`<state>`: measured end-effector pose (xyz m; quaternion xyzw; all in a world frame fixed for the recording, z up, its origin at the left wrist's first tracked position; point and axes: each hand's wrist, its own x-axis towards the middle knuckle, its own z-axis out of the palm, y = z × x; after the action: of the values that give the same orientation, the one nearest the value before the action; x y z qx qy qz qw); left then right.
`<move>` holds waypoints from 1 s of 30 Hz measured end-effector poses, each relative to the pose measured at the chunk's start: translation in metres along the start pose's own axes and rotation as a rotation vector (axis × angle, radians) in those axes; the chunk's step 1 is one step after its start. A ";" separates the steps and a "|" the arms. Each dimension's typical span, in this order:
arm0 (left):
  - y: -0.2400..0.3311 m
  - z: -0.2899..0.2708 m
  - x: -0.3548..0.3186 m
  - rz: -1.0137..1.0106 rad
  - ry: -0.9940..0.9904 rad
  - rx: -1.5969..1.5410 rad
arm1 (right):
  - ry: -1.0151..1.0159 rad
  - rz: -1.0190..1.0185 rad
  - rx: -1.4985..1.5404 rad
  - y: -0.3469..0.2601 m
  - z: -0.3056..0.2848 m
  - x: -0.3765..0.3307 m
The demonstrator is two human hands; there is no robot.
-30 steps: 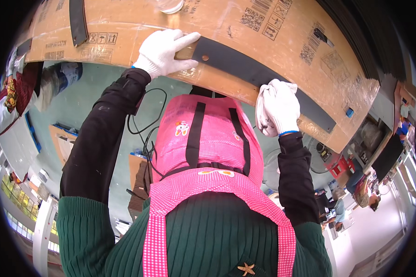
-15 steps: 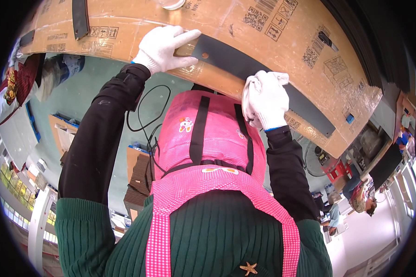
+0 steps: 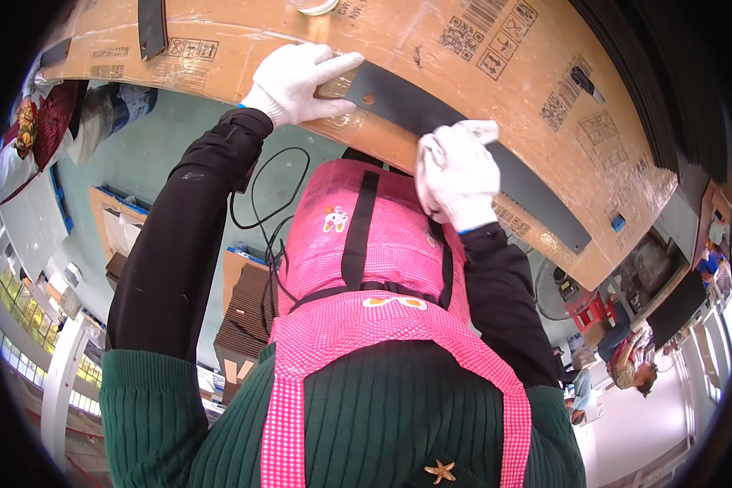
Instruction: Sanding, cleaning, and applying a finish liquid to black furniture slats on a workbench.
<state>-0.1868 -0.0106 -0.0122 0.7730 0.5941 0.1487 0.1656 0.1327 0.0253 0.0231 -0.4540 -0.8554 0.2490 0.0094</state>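
A long dark grey saw blade (image 3: 537, 189) with a toothed lower edge and a hole near its left end lies slantwise on the cardboard-covered table (image 3: 382, 32). My left hand (image 3: 297, 85), in a white knit glove, is at that end. Its thumb and forefinger are spread, their tips at the blade's two corners. My right hand (image 3: 459, 175), also gloved in white, is closed and pressed on the middle of the blade. A pale flap sticks out at its far side; whether it is cloth or glove I cannot tell. Whatever the fingers hold is hidden.
Another dark blade (image 3: 152, 28) lies at the far left of the table. A clear round container (image 3: 313, 6) stands at the back, and a small dark cutter (image 3: 584, 81) lies right. Dark strips (image 3: 675, 89) are stacked along the right edge. A black cable (image 3: 256, 203) hangs below.
My right hand has shifted slightly left along the blade. My left hand keeps its place at the blade's end. The whole view has moved a little.
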 end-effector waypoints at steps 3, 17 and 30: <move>0.003 -0.002 -0.003 -0.012 -0.009 0.019 | -0.023 0.062 -0.015 0.024 -0.013 -0.021; -0.001 0.000 -0.002 -0.017 -0.042 0.002 | -0.053 -0.018 -0.044 0.014 -0.013 -0.002; -0.001 -0.003 -0.004 -0.003 -0.017 -0.006 | -0.058 -0.029 -0.065 0.008 -0.007 0.004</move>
<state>-0.1900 -0.0136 -0.0104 0.7728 0.5934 0.1435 0.1733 0.1380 0.0349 0.0247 -0.4340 -0.8696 0.2339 -0.0266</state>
